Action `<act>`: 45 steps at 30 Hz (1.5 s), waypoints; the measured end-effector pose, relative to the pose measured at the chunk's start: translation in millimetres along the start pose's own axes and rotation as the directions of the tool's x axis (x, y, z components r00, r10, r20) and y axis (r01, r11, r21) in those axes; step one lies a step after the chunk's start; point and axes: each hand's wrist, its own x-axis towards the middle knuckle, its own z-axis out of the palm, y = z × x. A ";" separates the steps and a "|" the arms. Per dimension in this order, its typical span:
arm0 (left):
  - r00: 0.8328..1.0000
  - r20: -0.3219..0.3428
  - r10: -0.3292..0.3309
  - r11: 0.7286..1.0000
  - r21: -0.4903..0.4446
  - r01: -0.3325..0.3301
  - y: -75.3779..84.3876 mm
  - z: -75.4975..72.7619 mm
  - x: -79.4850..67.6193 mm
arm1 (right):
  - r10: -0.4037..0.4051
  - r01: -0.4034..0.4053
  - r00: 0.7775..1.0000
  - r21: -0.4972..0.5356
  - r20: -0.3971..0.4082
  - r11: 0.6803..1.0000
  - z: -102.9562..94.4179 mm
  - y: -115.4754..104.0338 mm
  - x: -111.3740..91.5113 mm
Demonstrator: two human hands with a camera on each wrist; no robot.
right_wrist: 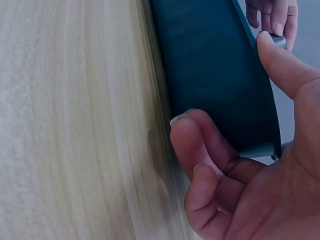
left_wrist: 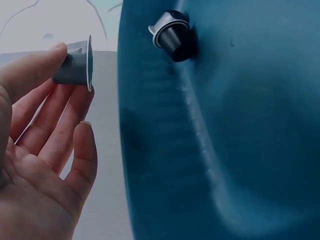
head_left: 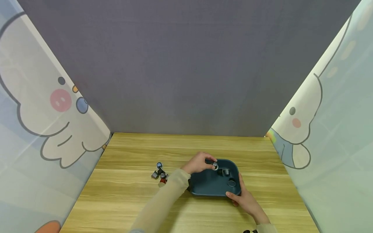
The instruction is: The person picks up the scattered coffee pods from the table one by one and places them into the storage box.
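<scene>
Pinches 1 small grey pod [left_wrist: 72,67] between thumb and fingertips of the left hand [head_left: 198,163], over the far part of the blue tray [head_left: 208,186]. Cannot tell how high above the tray floor. Holds the near right corner of the tray with the right hand [head_left: 244,198], thumb at the rim and bent fingers low on the outside. In the tray, toward the right end: 1 dark pod [head_left: 231,183] and 1 black and silver clump [head_left: 226,172], maybe 2 pods. On the wood table [head_left: 122,161], to the left: a little heap of pods [head_left: 162,175], too bunched up to count.

Could slip out, from a light pinch on a smooth side. Could then hit the rim and bounce off, or bump the others. Might tip or slide the tray, from pulling hard at just 1 corner. Might also brush the heap with the left sleeve [head_left: 167,194], being so near, and set round pods rolling.
</scene>
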 end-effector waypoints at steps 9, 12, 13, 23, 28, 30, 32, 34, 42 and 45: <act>0.999 0.023 -0.041 0.999 0.014 0.041 0.1 8.0 7.3 | 0.005 -0.005 1.000 0.006 0.003 1.000 -0.1 -1.7 -1.7; 0.998 0.033 -0.045 0.999 0.020 0.045 -1.3 10.6 10.2 | 0.001 -0.001 1.000 0.008 0.003 1.000 -0.1 -1.5 -1.4; 0.998 0.036 -0.044 0.999 0.019 0.044 -2.1 11.4 11.2 | -0.001 0.001 1.000 0.011 0.003 1.000 -0.1 -1.3 -1.3; 0.994 0.066 -0.087 0.996 -0.002 0.088 -12.4 18.0 18.1 | -0.013 0.013 1.000 0.027 0.012 1.000 -0.3 0.4 -0.7; 0.988 0.100 -0.115 0.993 -0.011 0.117 -15.5 21.7 19.1 | -0.008 0.008 1.000 0.019 0.012 1.000 -0.4 0.7 -0.8; 0.986 0.115 -0.122 0.992 -0.008 0.124 -15.4 22.6 19.4 | -0.004 0.004 1.000 0.013 0.008 1.000 -0.4 0.6 -0.8; 0.983 0.134 -0.125 0.992 -0.007 0.128 -14.9 22.8 19.5 | -0.001 0.001 1.000 0.013 0.004 1.000 -0.4 0.4 -1.0; 0.981 0.148 -0.129 0.992 0.002 0.130 -15.8 23.5 20.1 | -0.002 0.002 1.000 0.016 0.002 1.000 -0.3 0.3 -1.0; 0.979 0.156 -0.130 0.991 -0.009 0.133 -24.2 28.7 22.0 | -0.005 0.005 1.000 0.018 0.001 1.000 -0.1 -1.2 -1.4; 0.978 0.161 -0.129 0.990 -0.030 0.136 -25.1 28.8 21.7 | 0.001 -0.001 1.000 0.009 -0.001 1.000 0.2 -1.6 -1.1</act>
